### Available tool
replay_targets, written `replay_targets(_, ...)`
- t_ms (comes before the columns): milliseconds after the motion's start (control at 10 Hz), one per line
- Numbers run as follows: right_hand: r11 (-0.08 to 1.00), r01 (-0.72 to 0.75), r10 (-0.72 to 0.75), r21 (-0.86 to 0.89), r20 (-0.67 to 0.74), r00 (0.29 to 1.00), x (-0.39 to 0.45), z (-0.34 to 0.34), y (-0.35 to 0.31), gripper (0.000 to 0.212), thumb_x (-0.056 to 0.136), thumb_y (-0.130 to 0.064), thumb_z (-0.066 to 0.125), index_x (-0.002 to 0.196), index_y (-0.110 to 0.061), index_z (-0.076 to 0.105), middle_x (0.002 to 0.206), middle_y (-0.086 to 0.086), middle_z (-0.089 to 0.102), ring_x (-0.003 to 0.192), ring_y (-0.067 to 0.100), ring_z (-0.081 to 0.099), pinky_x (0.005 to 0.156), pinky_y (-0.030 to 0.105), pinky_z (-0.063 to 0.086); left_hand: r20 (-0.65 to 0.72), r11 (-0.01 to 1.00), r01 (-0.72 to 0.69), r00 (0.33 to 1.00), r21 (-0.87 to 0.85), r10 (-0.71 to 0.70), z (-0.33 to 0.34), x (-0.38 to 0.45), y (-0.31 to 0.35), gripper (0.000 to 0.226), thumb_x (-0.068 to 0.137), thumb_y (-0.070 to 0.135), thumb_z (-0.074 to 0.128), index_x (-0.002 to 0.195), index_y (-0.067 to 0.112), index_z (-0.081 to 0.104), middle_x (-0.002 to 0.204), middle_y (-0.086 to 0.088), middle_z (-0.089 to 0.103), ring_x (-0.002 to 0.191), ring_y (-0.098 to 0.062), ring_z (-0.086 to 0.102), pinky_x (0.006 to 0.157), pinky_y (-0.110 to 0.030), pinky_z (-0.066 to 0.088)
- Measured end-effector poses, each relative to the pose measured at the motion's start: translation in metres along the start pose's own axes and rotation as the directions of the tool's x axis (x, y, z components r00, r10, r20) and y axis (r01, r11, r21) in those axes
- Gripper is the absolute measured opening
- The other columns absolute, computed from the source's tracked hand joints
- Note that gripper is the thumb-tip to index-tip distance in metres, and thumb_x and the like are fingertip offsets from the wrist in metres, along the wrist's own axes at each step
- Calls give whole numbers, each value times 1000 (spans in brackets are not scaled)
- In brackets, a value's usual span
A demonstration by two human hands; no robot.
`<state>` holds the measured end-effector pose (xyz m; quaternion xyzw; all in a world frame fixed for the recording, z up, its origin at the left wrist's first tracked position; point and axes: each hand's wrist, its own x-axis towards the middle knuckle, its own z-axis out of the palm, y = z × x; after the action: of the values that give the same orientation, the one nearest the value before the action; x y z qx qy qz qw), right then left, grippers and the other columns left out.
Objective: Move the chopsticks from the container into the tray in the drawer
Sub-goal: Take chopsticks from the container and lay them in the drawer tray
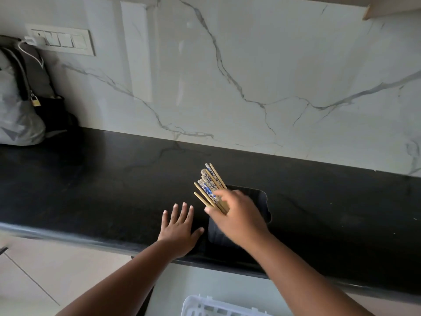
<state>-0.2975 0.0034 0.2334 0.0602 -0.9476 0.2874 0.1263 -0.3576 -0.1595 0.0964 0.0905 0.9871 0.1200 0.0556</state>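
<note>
A black square container stands on the dark countertop near its front edge. A bundle of wooden chopsticks, some with blue and white patterned ends, leans out of it toward the upper left. My right hand is over the container with its fingers curled around the lower part of the bundle. My left hand lies flat on the counter just left of the container, fingers spread, holding nothing. A white slotted tray shows at the bottom edge, below the counter.
The black countertop runs along a white marble backsplash. A grey and black bag with a small padlock sits at the far left under a switch panel with a plugged-in charger. Pale floor tiles lie at bottom left.
</note>
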Motion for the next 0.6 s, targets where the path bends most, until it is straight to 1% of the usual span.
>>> replay_targets(100, 996, 31, -36, -89, -48, 998, -1, 26, -9, 50, 83, -46, 63, 129, -26, 58, 125, 1, 61, 113, 22, 58, 89, 31, 48, 24, 996, -12, 1000, 92, 10, 15, -1, -7, 77, 92, 69, 8, 154, 27, -6, 164, 1, -12, 149, -25, -16, 117, -52, -11)
replay_targets(200, 977, 63, -89, -205, -123, 988, 1, 38, -9, 38, 87, -36, 62, 121, -20, 63, 116, 5, 65, 104, 27, 62, 78, 35, 52, 9, 994, -14, 1000, 109, 13, 17, 0, -9, 76, 91, 70, 7, 154, 30, -7, 164, 1, -10, 150, -25, -14, 117, -52, -10)
replay_targets(300, 962, 42, -87, -268, -159, 983, 3, 39, -11, 23, 90, -31, 60, 105, -15, 67, 107, 6, 66, 92, 27, 65, 66, 33, 51, 2, 994, -11, 1000, 112, 11, 17, -1, -8, 75, 91, 70, 7, 154, 30, -5, 164, 1, -9, 150, -25, -14, 117, -52, -10)
replay_targets(400, 960, 30, -73, -279, -145, 987, 7, 40, -10, 22, 95, -31, 54, 104, -13, 66, 109, 5, 65, 93, 24, 64, 64, 29, 46, 14, 993, -8, 1000, 120, 7, 17, -1, -9, 75, 91, 70, 6, 154, 31, -5, 164, 1, -9, 150, -24, -14, 117, -52, -10)
replay_targets(500, 968, 7, -45, -250, -148, 988, 9, 40, -9, 24, 96, -33, 51, 104, -14, 64, 109, 3, 66, 92, 22, 64, 62, 26, 38, 13, 992, -5, 1000, 124, 3, 17, -1, -9, 75, 91, 70, 7, 155, 31, -4, 164, 1, -9, 150, -24, -13, 117, -51, -10)
replay_targets(600, 972, -27, 3, -234, -103, 995, 9, 39, -5, 26, 98, -37, 49, 108, -17, 61, 107, 2, 69, 92, 21, 66, 61, 25, 38, 9, 992, -6, 1000, 125, 5, 17, -1, -9, 76, 91, 71, 7, 154, 31, -5, 164, 1, -9, 150, -24, -13, 117, -51, -10)
